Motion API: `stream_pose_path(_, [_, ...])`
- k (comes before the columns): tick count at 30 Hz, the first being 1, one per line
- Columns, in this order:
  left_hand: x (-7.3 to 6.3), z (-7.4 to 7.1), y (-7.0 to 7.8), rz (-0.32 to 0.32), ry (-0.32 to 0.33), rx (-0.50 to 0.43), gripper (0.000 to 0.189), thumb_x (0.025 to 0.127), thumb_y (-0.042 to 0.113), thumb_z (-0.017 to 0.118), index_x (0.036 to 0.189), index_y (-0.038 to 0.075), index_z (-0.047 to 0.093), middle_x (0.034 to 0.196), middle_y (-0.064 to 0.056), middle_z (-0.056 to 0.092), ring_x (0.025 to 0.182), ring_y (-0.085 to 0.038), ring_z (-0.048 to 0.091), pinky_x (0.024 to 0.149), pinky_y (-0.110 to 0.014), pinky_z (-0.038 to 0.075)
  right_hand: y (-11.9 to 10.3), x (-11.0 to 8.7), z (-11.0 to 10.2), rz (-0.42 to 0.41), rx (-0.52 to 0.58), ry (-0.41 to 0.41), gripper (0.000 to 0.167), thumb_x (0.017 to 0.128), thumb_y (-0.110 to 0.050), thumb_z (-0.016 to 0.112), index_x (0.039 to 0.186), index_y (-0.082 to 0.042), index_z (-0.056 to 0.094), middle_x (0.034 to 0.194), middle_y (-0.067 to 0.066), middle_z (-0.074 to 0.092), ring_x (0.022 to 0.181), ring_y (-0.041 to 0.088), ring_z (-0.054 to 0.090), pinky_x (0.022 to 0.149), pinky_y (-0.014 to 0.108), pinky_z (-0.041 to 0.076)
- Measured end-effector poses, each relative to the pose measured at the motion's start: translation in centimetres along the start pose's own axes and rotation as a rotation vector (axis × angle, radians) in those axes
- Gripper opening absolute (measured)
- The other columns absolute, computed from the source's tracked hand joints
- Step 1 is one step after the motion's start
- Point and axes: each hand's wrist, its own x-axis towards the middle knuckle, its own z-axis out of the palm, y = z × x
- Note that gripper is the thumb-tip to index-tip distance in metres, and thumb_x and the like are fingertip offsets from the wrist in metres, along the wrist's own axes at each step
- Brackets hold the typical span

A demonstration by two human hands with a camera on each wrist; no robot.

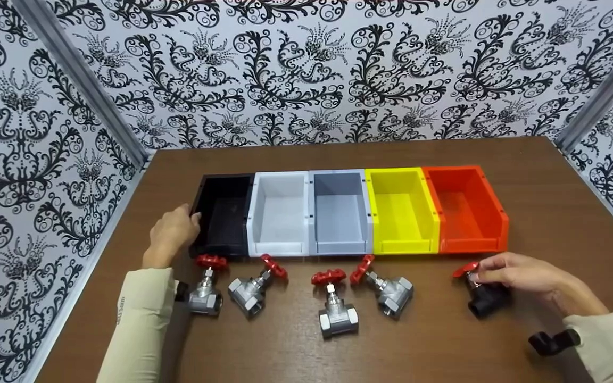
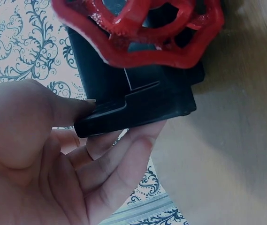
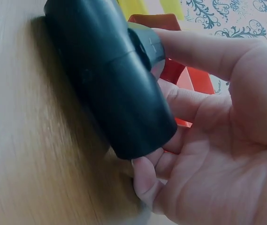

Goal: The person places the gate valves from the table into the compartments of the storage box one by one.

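At the left end of the bin row, my left hand (image 1: 174, 231) holds the side wall of the black bin (image 1: 225, 226). The left wrist view shows the thumb on one face of the wall and the fingers (image 2: 119, 171) on the other. On the right, my right hand (image 1: 524, 276) pinches a black valve (image 1: 490, 299) with a red handle (image 1: 465, 269) around its neck. The right wrist view shows the valve's thick black body (image 3: 110, 79) close to the tabletop, the thumb and fingers near its stem.
White (image 1: 280, 210), grey (image 1: 340, 213), yellow (image 1: 402, 213) and red bins (image 1: 469, 207) adjoin the black one. Several metal valves with red handwheels lie in front, including a left one (image 1: 205, 298), a middle one (image 1: 337, 318) and one right of it (image 1: 393, 292). Patterned walls enclose the brown table (image 1: 285, 361).
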Motion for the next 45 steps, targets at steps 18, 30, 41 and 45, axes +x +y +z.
stream_pose_path(18, [0.3,-0.1,0.2,-0.024,-0.036,0.027,0.051,0.105,0.029,0.038,0.145,-0.004,0.040,0.135,-0.039,0.049,0.118,-0.059,0.050,0.094,-0.066,0.042,0.7,-0.9,-1.5,-0.031,0.228,-0.009,0.029,0.105,-0.019,0.047,0.123,-0.002,0.063,0.109,0.006,0.074,0.098,0.014,0.069,0.087,0.024,0.050])
stream_pose_path(30, [0.2,-0.1,0.1,-0.034,-0.039,0.023,0.052,0.105,0.029,0.037,0.145,-0.003,0.039,0.136,-0.038,0.048,0.119,-0.058,0.050,0.094,-0.066,0.041,0.8,-0.8,-1.5,-0.058,0.277,-0.043,0.031,0.106,-0.019,0.045,0.124,0.003,0.058,0.111,0.012,0.074,0.098,0.019,0.072,0.088,0.029,0.054])
stream_pose_path(41, [0.2,0.0,0.2,-0.025,-0.017,0.025,0.048,0.104,0.029,0.038,0.139,-0.004,0.044,0.131,-0.039,0.051,0.115,-0.059,0.052,0.091,-0.066,0.043,0.9,-0.8,-1.3,-0.028,0.180,-0.008,0.036,0.105,-0.024,0.047,0.127,0.004,0.055,0.108,0.012,0.074,0.098,0.019,0.069,0.087,0.024,0.048])
stream_pose_path(45, [0.1,0.0,0.3,-0.031,-0.014,0.026,0.046,0.104,0.029,0.039,0.135,-0.005,0.046,0.130,-0.039,0.052,0.115,-0.058,0.052,0.090,-0.066,0.043,0.8,-0.8,-1.4,-0.001,0.151,0.023,0.038,0.105,-0.027,0.048,0.127,0.003,0.056,0.107,0.011,0.074,0.097,0.017,0.068,0.087,0.022,0.045])
